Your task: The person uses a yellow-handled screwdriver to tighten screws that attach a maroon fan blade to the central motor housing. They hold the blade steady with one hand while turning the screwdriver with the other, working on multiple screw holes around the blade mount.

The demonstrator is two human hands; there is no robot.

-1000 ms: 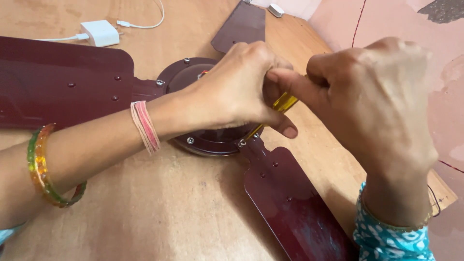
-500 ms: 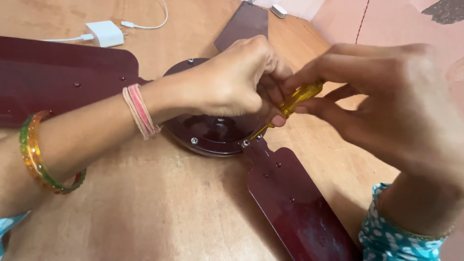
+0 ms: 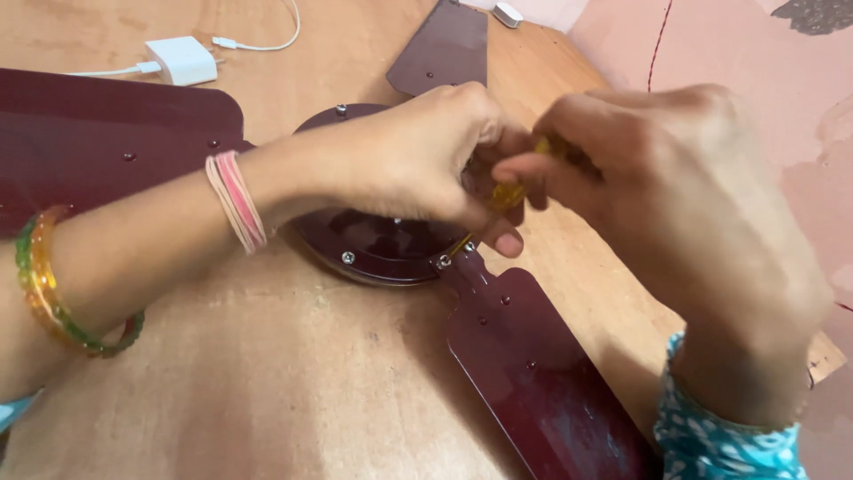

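Observation:
A dark maroon ceiling fan lies flat on a wooden board, its round hub [image 3: 382,247] in the middle with blades to the left [image 3: 107,142], the near right [image 3: 542,382] and the far side [image 3: 444,49]. My right hand [image 3: 675,213] is closed around the yellow handle of a screwdriver [image 3: 506,196]. Its tip rests on a screw [image 3: 442,261] at the hub's rim where the near blade joins. My left hand [image 3: 418,160] pinches the screwdriver's shaft near the handle, over the hub.
A white charger block [image 3: 182,60] with a white cable [image 3: 267,40] lies at the far left of the board. A small white object [image 3: 508,14] sits at the far edge. The board's right edge [image 3: 822,360] meets a pinkish floor.
My right hand has closed its fingers back around the yellow handle after opening half a second ago, turning it. The tip stays on the same screw; my left hand holds its place.

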